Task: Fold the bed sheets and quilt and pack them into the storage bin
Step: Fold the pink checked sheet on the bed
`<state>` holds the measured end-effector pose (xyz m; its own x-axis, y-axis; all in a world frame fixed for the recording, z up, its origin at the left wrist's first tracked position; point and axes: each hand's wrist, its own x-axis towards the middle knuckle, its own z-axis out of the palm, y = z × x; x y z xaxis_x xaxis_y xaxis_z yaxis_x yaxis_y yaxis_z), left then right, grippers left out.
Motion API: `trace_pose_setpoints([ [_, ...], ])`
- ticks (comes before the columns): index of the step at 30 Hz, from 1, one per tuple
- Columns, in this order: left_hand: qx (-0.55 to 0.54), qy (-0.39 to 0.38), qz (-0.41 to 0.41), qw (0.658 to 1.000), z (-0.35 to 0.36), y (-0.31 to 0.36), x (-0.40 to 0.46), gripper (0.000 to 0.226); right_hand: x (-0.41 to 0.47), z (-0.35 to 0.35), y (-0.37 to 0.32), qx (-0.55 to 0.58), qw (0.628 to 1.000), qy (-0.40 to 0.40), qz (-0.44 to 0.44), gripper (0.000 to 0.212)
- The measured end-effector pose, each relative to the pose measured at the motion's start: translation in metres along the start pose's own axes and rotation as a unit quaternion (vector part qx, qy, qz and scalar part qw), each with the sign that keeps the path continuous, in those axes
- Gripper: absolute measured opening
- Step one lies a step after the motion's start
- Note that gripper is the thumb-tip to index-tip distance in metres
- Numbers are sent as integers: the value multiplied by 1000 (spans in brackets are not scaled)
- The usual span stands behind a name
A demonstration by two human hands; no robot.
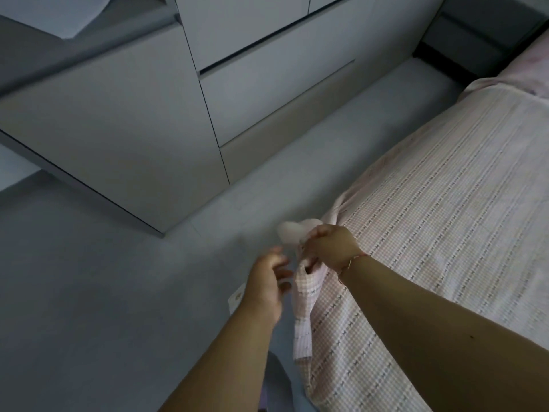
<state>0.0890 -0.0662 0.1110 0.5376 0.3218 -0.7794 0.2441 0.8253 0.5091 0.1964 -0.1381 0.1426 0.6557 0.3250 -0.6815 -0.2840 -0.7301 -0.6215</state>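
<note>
A pink checked bed sheet (430,203) covers the bed on the right, striped lengthwise. My right hand (329,245) grips the sheet's near-left corner and lifts it off the bed's corner, so a fold of cloth hangs down below it. My left hand (267,281) hovers just left of that hanging fold with fingers loosely spread, holding nothing. A pale pink bit of bedding (292,231) shows under the lifted corner. No storage bin is in view.
Grey wardrobe doors and drawers (178,99) stand across a strip of grey floor (89,278) left of the bed. A dark bedside unit (463,49) sits at the bed's far end. A small white tag (236,298) peeks out behind my left wrist.
</note>
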Motion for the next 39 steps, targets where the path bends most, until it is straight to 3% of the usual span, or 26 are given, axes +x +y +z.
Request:
trace_pose_setpoints([
  [1, 48, 59, 13, 997, -2, 10, 7, 13, -1, 1, 2, 22, 999, -11, -20, 14],
  [3, 102, 82, 19, 991, 2, 34, 13, 17, -4, 5, 3, -6, 997, -18, -75, 17],
  [10, 251, -19, -27, 967, 25, 95, 14, 23, -18, 30, -4, -124, 961, -70, -236, 27],
  [14, 238, -27, -80, 968, 27, 101, 12, 25, -22, 36, 1, -73, 961, -95, -248, 3],
  [18, 216, -34, -98, 971, 21, 100, 12, 43, -28, 38, 7, -48, 956, -121, -262, 19],
  [20, 236, -62, -100, 965, 20, 95, 8, 30, -27, 40, 12, -54, 953, -131, -267, 29],
  [21, 256, -67, -90, 960, 20, 92, 6, 27, -26, 40, 14, -54, 953, -131, -268, 31],
  [24, 292, -36, -27, 956, 16, 81, 18, 51, -26, 39, 19, -25, 963, -127, -237, 31],
  [28, 216, 9, 22, 976, 10, 77, 29, 32, -32, 30, 16, 129, 965, -143, -179, 24],
  [32, 167, 44, 34, 984, 12, 78, 30, 19, -31, 13, 15, 312, 941, -81, -106, 25],
  [36, 144, 25, 28, 989, 19, 80, 20, 14, -26, -4, 12, 325, 942, -16, -80, 19],
  [39, 202, 38, 123, 971, 28, 78, 9, 11, -26, -19, 5, 296, 952, 24, -73, 15],
])
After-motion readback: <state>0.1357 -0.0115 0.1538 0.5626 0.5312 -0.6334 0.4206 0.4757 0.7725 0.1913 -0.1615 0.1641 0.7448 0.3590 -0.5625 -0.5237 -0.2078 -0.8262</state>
